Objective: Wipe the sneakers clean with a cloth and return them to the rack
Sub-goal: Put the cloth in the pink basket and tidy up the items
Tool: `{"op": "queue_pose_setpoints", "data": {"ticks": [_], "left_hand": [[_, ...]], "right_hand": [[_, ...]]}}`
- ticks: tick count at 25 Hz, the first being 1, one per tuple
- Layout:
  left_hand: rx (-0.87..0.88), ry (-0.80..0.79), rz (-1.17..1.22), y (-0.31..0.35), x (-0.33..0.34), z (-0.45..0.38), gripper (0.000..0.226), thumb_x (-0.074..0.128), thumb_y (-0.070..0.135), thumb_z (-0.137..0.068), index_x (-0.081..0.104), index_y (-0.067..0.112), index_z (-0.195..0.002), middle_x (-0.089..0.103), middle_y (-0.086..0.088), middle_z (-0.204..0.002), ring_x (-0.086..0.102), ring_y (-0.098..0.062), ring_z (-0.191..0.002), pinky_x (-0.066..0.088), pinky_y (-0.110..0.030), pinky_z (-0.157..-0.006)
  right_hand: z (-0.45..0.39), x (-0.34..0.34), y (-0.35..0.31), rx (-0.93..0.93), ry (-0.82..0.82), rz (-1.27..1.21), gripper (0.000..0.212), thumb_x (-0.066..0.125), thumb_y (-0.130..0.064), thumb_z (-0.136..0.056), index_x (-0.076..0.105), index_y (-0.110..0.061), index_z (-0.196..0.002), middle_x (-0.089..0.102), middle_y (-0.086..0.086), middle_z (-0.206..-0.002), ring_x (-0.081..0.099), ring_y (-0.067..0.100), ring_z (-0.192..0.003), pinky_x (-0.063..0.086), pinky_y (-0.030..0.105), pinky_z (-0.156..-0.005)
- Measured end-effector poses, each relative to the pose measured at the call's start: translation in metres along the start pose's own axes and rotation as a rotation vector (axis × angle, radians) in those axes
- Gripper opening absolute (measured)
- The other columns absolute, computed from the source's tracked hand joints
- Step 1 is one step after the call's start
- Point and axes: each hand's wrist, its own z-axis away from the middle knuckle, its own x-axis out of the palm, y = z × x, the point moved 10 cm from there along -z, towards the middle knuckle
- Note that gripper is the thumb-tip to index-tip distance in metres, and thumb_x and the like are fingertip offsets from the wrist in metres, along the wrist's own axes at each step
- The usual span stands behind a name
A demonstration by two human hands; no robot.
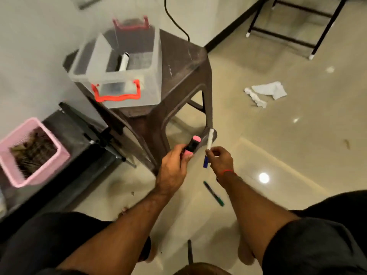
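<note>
A crumpled white cloth point(266, 92) is lying loose on the glossy beige floor, well apart from the stool, partly bunched into a twisted strip along its left edge and partly spreading flat toward the right.

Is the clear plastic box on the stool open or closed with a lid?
Open. The clear box on the brown stool has no lid on top; a white marker inside shows directly through the opening.
</note>
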Motion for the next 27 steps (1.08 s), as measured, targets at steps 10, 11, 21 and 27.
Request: {"op": "queue_pose_setpoints", "data": {"ticks": [10, 11, 21, 27], "left_hand": [[0.162, 0.506, -0.087, 0.153, -0.245, -0.075, 0.033, 0.07, 0.049, -0.089, 0.062, 0.032, -0.116, 0.069, 0.012, -0.098, 0.067, -0.014, -0.094, 0.058, -0.039, -0.082], [0.077, 0.526, -0.176, 0.149, -0.267, -0.091, 0.04, 0.069, 0.052, -0.088, 0.059, 0.035, -0.122, 0.071, 0.01, -0.098, 0.067, -0.019, -0.098, 0.057, -0.044, -0.085], [-0.201, -0.054, -0.65, 0.112, -0.245, -0.2, 0.035, 0.075, 0.04, -0.089, 0.066, 0.028, -0.12, 0.06, 0.006, -0.101, 0.054, -0.024, -0.123, 0.017, -0.058, -0.116], [-0.235, -0.15, -0.892, 0.091, -0.216, -0.208, 0.03, 0.068, 0.045, -0.093, 0.064, 0.022, -0.113, 0.065, 0.0, -0.103, 0.058, -0.025, -0.124, 0.002, -0.068, -0.119]], "right_hand": [[0.059, -0.026, -0.295, -0.678, -0.005, -0.193, 0.043, 0.07, -0.009, -0.091, 0.049, -0.025, -0.126, 0.062, 0.003, -0.08, 0.063, 0.014, -0.068, 0.054, 0.027, -0.067], [0.066, -0.021, -0.32, -0.738, -0.017, -0.18, 0.044, 0.07, -0.01, -0.091, 0.049, -0.025, -0.127, 0.062, 0.006, -0.08, 0.063, 0.017, -0.069, 0.055, 0.028, -0.068], [0.063, 0.065, -0.417, -0.866, -0.151, 0.424, 0.029, 0.068, -0.019, -0.092, 0.058, -0.022, -0.119, 0.065, 0.005, -0.078, 0.065, 0.018, -0.073, 0.058, 0.029, -0.069], [0.051, 0.079, -0.421, -0.868, -0.191, 0.518, 0.018, 0.069, -0.024, -0.089, 0.058, -0.027, -0.103, 0.063, 0.0, -0.078, 0.063, 0.018, -0.075, 0.058, 0.034, -0.075]]}}
